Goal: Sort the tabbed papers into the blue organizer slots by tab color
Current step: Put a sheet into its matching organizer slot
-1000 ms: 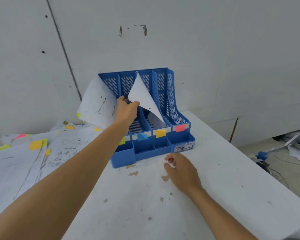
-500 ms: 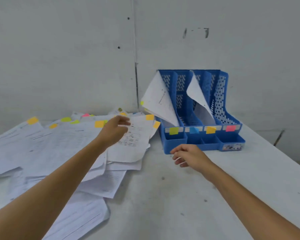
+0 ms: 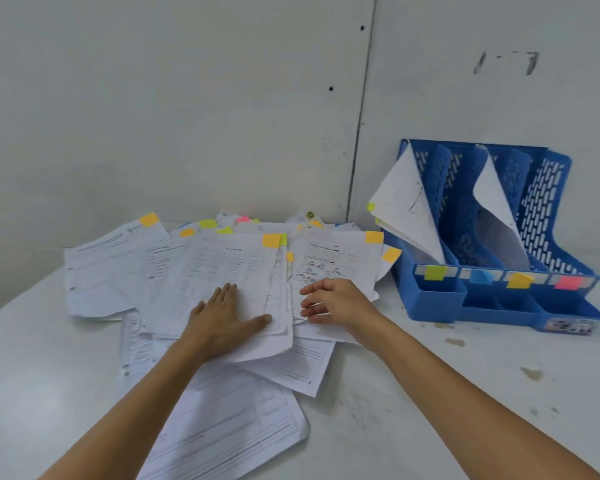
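My left hand [image 3: 222, 317] lies flat at centre frame, fingers straight and spread, pressing on the orange-tabbed sheet [image 3: 229, 265] atop the loose pile of tabbed papers [image 3: 111, 271]. My right hand [image 3: 336, 303] is just beside it over the pile, fingers loosely curled, gripping nothing. At the right of the frame the blue organizer [image 3: 437, 303] stands on the white table [image 3: 430, 393]. A green-tabbed sheet [image 3: 406, 209] leans in its leftmost slot and a white sheet [image 3: 492, 199] in the third.

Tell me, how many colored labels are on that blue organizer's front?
4, along the blue organizer's front rail, left to right: green label, blue label, orange label, pink label.
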